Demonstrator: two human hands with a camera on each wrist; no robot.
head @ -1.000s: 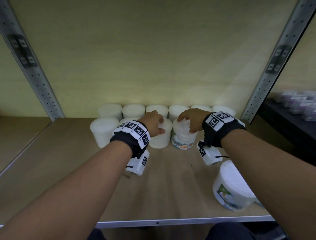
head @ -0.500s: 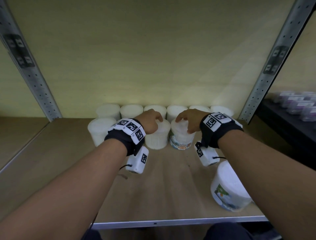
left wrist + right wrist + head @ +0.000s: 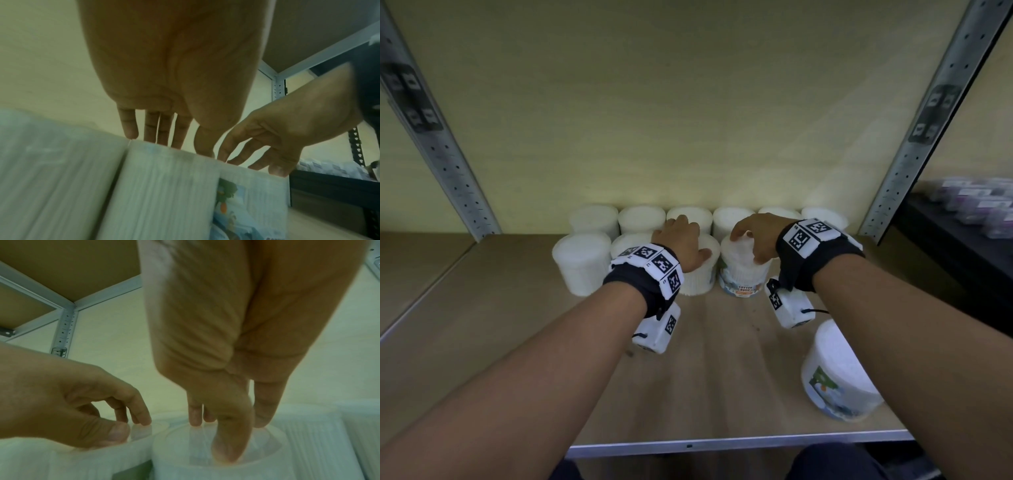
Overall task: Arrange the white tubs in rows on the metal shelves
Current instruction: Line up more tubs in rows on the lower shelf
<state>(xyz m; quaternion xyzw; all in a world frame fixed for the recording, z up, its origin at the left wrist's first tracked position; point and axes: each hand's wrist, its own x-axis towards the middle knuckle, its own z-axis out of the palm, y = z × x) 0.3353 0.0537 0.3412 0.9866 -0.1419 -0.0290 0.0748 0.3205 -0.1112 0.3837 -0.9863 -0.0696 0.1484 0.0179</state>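
Two rows of white tubs stand at the back of the wooden shelf. Several fill the back row. My left hand grips the top of a front-row tub, fingers over its far edge and thumb on the near edge. Right beside it, my right hand grips the lid of a tub labelled cotton buds. In the right wrist view my fingertips sit in that lid's recess. Two more tubs stand to the left in the front row.
One loose tub with a picture label stands alone near the shelf's front right corner, under my right forearm. Perforated metal uprights flank the bay. The metal front edge is close. A dark shelf with packets lies to the right.
Both hands stay on the same two front-row tubs. The view has shifted a little; no tub has clearly moved.
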